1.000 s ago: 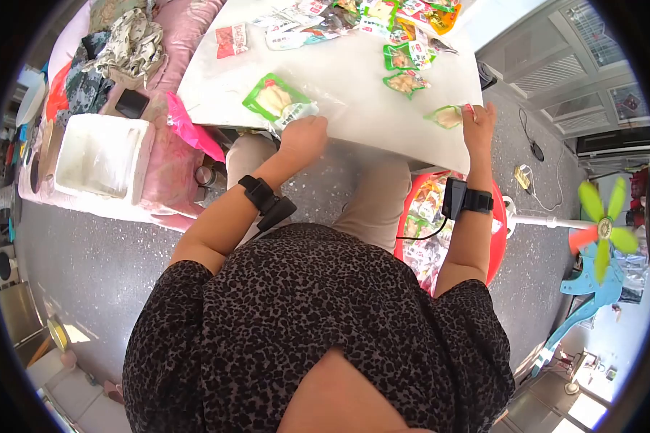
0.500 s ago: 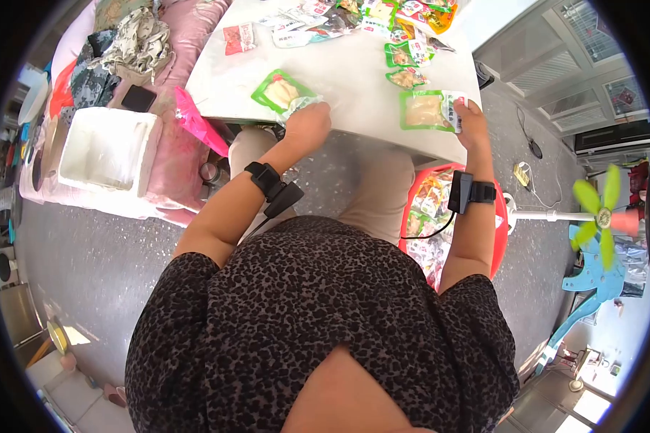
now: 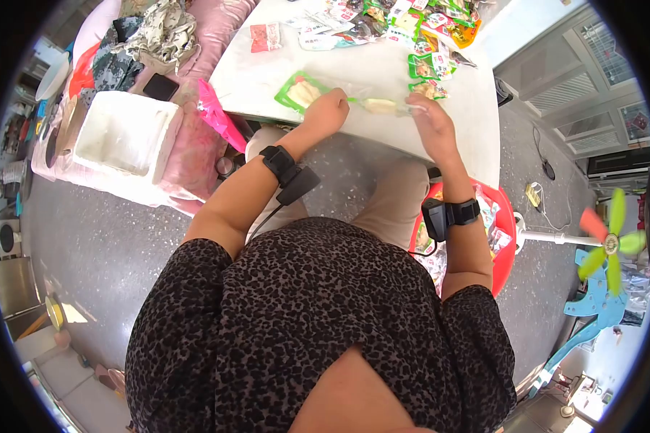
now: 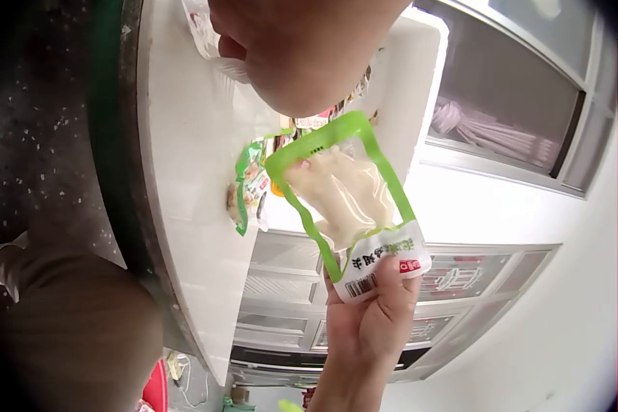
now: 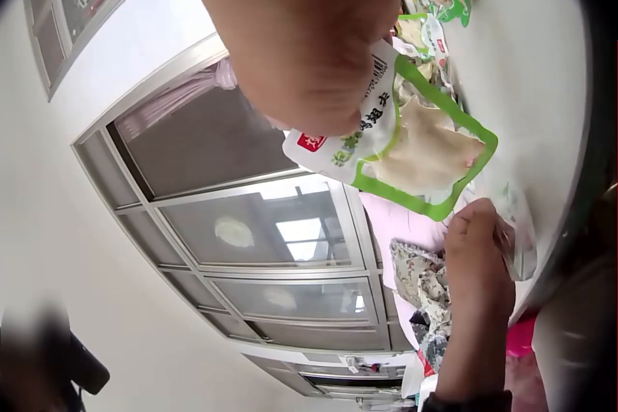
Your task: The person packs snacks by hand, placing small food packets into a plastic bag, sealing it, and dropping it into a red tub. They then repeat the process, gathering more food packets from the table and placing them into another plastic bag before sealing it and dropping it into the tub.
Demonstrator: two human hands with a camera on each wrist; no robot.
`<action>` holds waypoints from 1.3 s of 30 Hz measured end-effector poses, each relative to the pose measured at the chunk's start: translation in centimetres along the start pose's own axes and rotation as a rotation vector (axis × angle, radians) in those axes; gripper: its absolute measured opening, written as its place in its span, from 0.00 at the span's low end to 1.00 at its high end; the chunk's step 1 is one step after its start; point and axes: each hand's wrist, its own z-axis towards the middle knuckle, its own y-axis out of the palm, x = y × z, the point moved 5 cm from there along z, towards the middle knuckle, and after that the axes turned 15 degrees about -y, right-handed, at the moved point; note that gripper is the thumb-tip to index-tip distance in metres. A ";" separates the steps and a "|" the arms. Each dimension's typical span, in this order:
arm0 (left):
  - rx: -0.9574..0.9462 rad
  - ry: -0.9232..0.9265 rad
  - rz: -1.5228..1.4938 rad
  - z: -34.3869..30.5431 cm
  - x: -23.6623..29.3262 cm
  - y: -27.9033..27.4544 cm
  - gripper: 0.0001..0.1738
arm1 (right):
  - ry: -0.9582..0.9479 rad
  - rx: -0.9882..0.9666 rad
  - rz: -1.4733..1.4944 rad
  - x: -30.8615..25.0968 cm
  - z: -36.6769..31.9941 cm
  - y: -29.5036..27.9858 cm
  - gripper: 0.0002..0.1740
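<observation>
The white tabletop (image 3: 267, 83) is the biggest thing here; a pink bed (image 3: 184, 155) sits to its left; a red tub (image 3: 509, 249) full of packets is by the right leg; a white foam box (image 3: 115, 130) is on the bed. A heap of shiny food packets (image 3: 404, 22) lies on the far side of the tabletop; the left hand (image 3: 327, 113) has its grip curled tight on some clear plastic (image 5: 522, 238); the right hand (image 3: 435, 131) has its grip pinching the white end of a green-edged packet (image 4: 343, 201), thumb on top. That one is up above the tabletop, between the two hands, with pale food in it; another green-edged packet (image 3: 298, 92) lies on the tabletop just beside the left hand; a little red and white packet (image 3: 265, 37) lies farther back.
</observation>
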 end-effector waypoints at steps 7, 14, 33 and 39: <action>0.010 -0.060 -0.028 0.6 -2.1 -0.7 0.07 | -0.248 -0.319 -0.321 1.0 -4.0 3.8 0.12; -0.072 -0.071 -0.007 0.1 -1.7 0.2 0.10 | -0.347 -0.143 -0.503 -0.4 -3.0 2.2 0.13; -0.065 0.002 -0.002 1.7 -0.2 -1.3 0.09 | -0.374 0.029 -0.406 0.8 -1.8 5.7 0.12; -0.068 0.088 0.342 -1.2 2.7 0.4 0.11 | -0.305 -0.086 -0.402 3.2 -4.6 11.3 0.11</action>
